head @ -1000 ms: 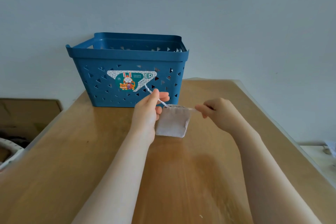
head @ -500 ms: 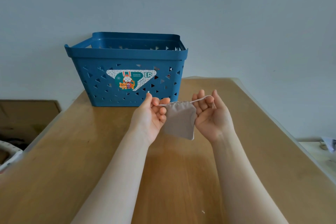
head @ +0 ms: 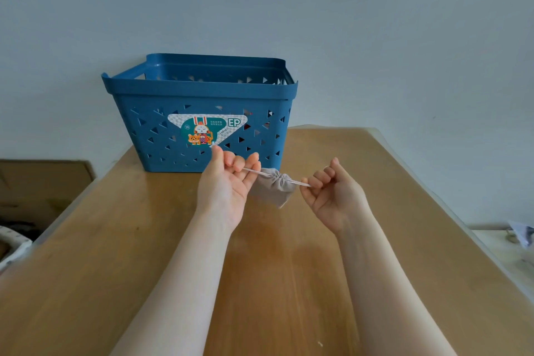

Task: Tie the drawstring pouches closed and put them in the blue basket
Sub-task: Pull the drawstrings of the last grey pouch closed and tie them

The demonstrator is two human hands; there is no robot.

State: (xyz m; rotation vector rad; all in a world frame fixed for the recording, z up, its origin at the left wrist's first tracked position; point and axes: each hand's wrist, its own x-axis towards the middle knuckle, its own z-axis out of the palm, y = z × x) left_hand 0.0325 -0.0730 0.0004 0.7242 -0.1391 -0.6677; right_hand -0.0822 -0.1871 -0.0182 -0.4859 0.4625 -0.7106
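Pouch (head: 273,189) hangs above the table (head: 115,240) just before the blue basket (head: 202,95), mouth cinched as we pinch its cord ends in our left hand (head: 228,182) and right hand (head: 332,196), knotting and dropping in seemingly left

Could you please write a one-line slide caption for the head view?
Both hands, left and right, pull the pouch drawstrings apart before the blue basket.
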